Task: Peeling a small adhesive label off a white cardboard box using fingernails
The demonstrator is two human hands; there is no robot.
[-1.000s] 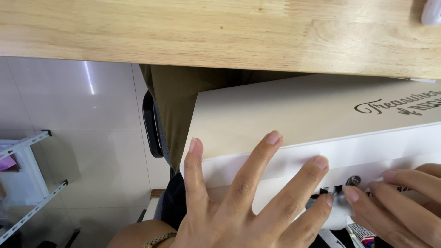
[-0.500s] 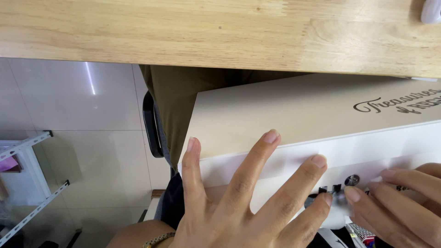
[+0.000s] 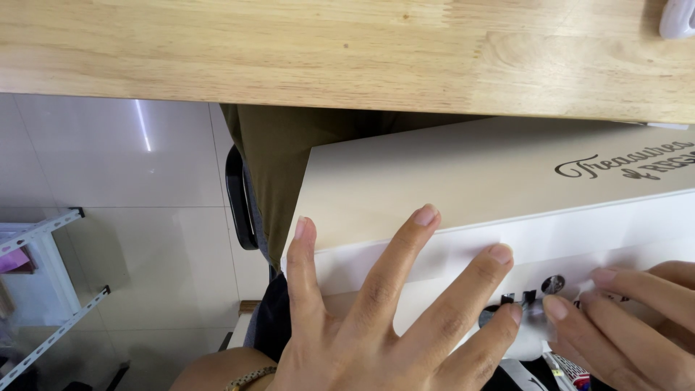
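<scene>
Two hands (image 3: 376,318) unmoved, splayed on white box (image 3: 463,188)

wooden table (image 3: 326,51) | white object (image 3: 679,18) at far corner

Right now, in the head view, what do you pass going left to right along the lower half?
White metal shelf rack → pale tiled floor → black chair edge → left hand, fingers spread on the white box → small dark round parts → right hand.
</scene>
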